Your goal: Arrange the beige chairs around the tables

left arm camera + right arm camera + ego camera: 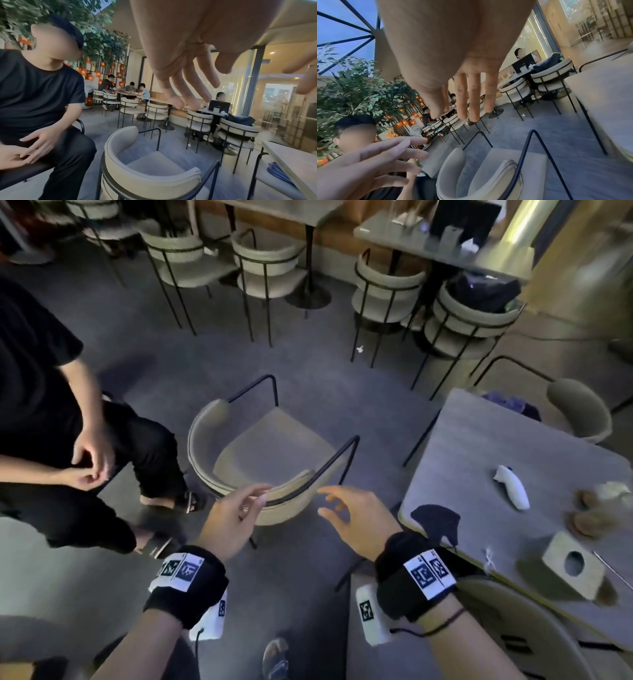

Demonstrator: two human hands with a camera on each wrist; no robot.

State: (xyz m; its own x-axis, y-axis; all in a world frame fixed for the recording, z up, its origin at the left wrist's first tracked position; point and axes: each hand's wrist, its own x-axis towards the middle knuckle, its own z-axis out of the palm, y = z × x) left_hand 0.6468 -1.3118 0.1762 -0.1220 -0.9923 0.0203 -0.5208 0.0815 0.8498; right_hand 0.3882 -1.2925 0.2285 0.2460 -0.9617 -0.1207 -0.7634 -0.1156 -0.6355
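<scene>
- Fingers: the left hand (233, 518) hovers with fingers (187, 86) apart and relaxed, tips just above the near rim of the backrest; contact cannot be confirmed. The right hand (356, 518) hovers just to its right, fingers (474, 94) straight and spread, clear of the chair. Neither hand holds anything.
- Task item: the beige chair (267, 453) stands upright on the floor in the middle of the scene, backrest toward the near side, seat open toward the far side. It is left of the near tabletop (513, 474) and apart from it.
- Handling estimate: the curved backrest (150, 184) is padded and looks soft, so it should yield slightly under grip. The thin dark metal frame (530, 146) looks rigid and likely smooth. Overall weight is judged moderate; the chair should lift or drag with two hands.
- Grip points: take the top of the backrest with both hands, one each side of centre, thumbs over the rim. The frame band beneath the padding offers a firmer purchase.
- Surroundings: a seated person (51, 412) is close on the left; more beige chairs (267, 265) stand at the far tables. Swing the chair right, away from the person's feet.
</scene>
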